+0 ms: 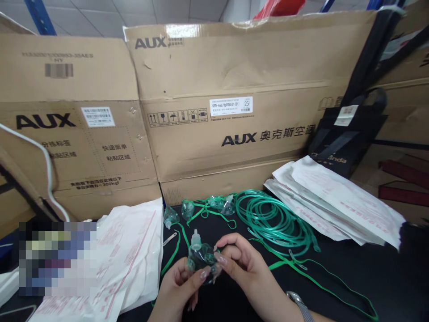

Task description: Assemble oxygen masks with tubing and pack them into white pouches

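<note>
Near the front of the black table, my left hand point(182, 282) grips a clear green oxygen mask point(201, 255) by its side, thumb over the rim. The mask's pale connector point(195, 237) points up and away from me. On the mask's right side, the fingers of my right hand point(236, 259) are pinched together at its edge; what lies between their tips is too small to tell. A green elastic strap point(172, 257) lies left of the mask, and another strap point(321, 273) with a metal clip point(297, 261) lies to the right.
Behind my hands lie several more masks point(187, 209) with green straps. A coil of green tubing point(268, 219) sits right of them. White printed pouches are piled left point(134, 250) and right point(321, 201). Cardboard boxes point(234, 67) wall off the back, with a black bag point(348, 134) at right.
</note>
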{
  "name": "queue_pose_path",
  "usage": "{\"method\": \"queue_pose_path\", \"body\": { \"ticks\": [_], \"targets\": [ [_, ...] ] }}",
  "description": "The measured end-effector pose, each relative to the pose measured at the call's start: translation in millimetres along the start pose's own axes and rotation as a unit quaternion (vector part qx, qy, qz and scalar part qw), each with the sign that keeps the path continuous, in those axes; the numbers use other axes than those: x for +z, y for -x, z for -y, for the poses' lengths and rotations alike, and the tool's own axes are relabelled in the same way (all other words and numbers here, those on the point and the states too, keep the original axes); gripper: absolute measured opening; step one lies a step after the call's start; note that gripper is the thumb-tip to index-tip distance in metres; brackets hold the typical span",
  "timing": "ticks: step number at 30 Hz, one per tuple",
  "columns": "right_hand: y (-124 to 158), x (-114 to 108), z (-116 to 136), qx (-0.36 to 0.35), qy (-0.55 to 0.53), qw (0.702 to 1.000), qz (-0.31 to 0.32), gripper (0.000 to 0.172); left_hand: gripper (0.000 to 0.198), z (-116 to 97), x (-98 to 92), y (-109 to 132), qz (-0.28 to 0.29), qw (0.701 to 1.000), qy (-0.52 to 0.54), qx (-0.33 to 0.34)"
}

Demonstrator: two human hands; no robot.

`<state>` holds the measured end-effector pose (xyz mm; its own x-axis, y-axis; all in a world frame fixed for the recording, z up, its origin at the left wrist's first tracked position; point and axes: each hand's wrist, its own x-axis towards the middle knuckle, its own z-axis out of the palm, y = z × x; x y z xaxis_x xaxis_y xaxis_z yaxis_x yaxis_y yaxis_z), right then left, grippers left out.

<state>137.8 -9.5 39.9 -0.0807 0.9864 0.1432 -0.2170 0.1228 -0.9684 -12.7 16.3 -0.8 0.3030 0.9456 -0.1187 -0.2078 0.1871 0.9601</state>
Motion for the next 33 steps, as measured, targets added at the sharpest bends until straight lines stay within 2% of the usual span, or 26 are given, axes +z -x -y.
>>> {"method": "queue_pose_path", "body": {
  "ticks": [12,22,33],
  "targets": [
    [3.3,3.6,-3.6,-0.003,-0.007,1.0,-0.01,0.031,0.039,-1.0,4.1,2.4,-0.016,1.0,0.006,0.006],
    [8.6,3.4,-10.4,-0.06,0.056,0.996,-0.026,0.023,0.04,1.7,2.6,1.5,-0.012,1.0,0.007,0.0],
    [-2.6,6.4,-12.4,-0.041,-0.019,0.998,-0.041,0.03,0.04,1.7,10.0,6.1,-0.027,0.999,-0.018,0.007]
  ]
}}
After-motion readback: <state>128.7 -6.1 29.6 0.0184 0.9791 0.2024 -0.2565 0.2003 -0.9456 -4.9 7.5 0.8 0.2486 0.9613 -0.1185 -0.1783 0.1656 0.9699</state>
